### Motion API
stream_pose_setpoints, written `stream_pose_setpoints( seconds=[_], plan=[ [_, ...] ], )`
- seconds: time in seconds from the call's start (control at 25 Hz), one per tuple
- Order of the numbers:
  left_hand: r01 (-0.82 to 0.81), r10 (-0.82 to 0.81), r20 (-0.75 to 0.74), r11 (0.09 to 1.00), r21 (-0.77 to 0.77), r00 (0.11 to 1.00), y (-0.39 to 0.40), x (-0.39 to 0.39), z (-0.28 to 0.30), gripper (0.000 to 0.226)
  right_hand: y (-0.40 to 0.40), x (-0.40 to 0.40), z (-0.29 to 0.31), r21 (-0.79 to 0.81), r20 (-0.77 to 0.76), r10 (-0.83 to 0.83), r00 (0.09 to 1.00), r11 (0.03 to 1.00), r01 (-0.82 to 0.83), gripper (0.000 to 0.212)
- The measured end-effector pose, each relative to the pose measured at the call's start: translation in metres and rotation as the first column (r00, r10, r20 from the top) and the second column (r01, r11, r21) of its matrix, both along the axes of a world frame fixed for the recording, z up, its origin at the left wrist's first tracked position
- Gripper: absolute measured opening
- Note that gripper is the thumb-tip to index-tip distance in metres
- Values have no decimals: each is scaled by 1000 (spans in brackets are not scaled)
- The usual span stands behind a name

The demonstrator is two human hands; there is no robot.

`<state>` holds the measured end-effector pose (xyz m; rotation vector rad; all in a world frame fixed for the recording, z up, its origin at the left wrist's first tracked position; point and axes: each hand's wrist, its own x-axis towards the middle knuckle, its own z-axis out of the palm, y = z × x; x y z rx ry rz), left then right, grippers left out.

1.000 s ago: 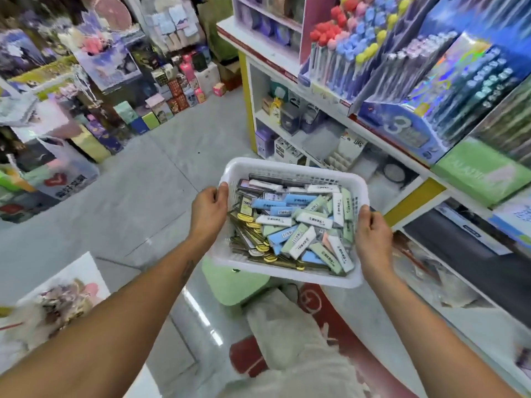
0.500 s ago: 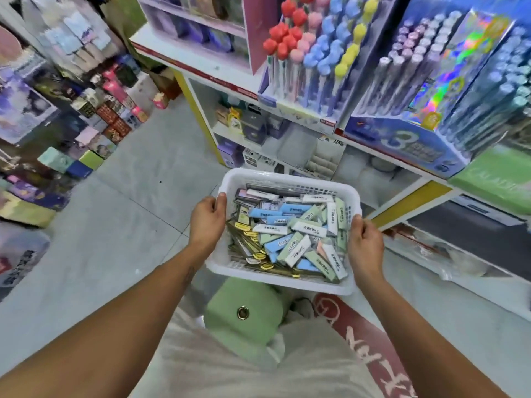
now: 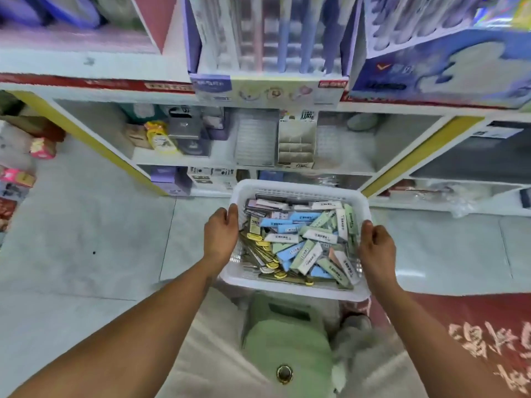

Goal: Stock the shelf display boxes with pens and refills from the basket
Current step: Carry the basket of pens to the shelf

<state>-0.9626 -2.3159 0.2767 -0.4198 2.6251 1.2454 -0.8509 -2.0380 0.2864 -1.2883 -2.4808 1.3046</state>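
Left hand and right hand clamp the basket sides at lower centre, display boxes straight above at frame top.

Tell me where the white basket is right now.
In the head view, the white basket sits low and centre, gripped by the left hand and right hand, above the green bag, facing the shelves.

Display boxes cut off by top edge, blurred; basket packet print unreadable; fingers hidden under rim.
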Motion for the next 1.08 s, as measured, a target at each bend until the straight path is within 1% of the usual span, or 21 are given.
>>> stream_pose_setpoints(
  seconds=[0.08,0.16,0.32,0.44,0.56,0.64,0.72,0.76,0.92,1.0,1.08],
  plan=[
    [33,-33,1,999,-15,999,7,-13,-38,45,4,-6,-33,28,14,-18,1000,999,18,46],
    [44,-44,-7,999,5,999,16,-25,-81,43,12,-17,-75,63,5,-16,1000,998,16,47],
    [4,-2,-21,997,81,1000,34,-47,-165,42,28,-50,-153,83,-26,-2,1000,997,4,46],
    [-27,30,-29,993,111,999,38,-53,-211,43,37,-65,-196,86,-45,26,999,996,-22,45],
    [-34,38,-53,997,72,998,39,-60,-244,40,40,-74,-231,108,-75,75,994,992,-67,44],
    [-39,42,-70,998,50,997,38,-59,-252,40,38,-73,-244,130,-93,104,990,987,-92,44],
    [-50,49,-55,999,-8,997,35,-54,-248,44,38,-66,-245,154,-56,113,992,983,-104,47],
    [-63,62,-40,998,-10,997,34,-54,-245,45,38,-65,-245,150,-46,114,992,983,-106,49],
    [-118,118,44,993,-13,992,30,-44,-230,41,35,-66,-237,129,11,142,990,981,-142,50],
    [-131,132,88,991,-19,987,30,-41,-227,38,33,-70,-236,126,53,132,990,982,-138,51],
    [-139,137,143,990,3,980,30,-44,-230,40,31,-78,-242,143,90,104,990,983,-117,50]
  ],
)
